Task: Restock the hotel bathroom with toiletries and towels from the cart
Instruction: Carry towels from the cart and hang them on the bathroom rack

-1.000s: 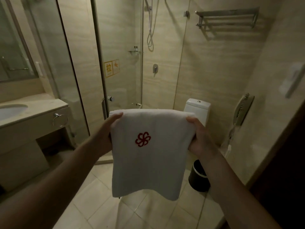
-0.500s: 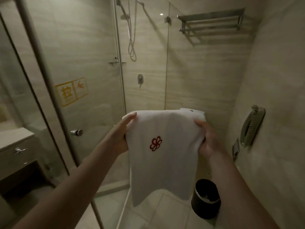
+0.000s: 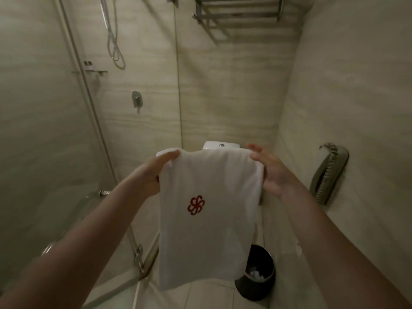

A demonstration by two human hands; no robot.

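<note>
A folded white towel [image 3: 209,221] with a red flower emblem hangs in front of me, held at its two upper corners. My left hand [image 3: 153,172] grips the upper left corner, thumb lying along the top edge. My right hand [image 3: 270,172] holds the upper right edge, with some fingers stretched out above the cloth. High on the back wall hangs a metal towel rack [image 3: 237,13], well above the towel.
A white toilet tank [image 3: 219,145] shows just behind the towel's top edge. A black waste bin [image 3: 258,277] stands on the floor below. The glass shower enclosure [image 3: 93,141] fills the left. A wall phone [image 3: 328,172] hangs on the right wall.
I have walked further into the bathroom; the sink counter has left the view and the rack and toilet are nearer. Both hands keep the towel, and the right fingers have spread.
</note>
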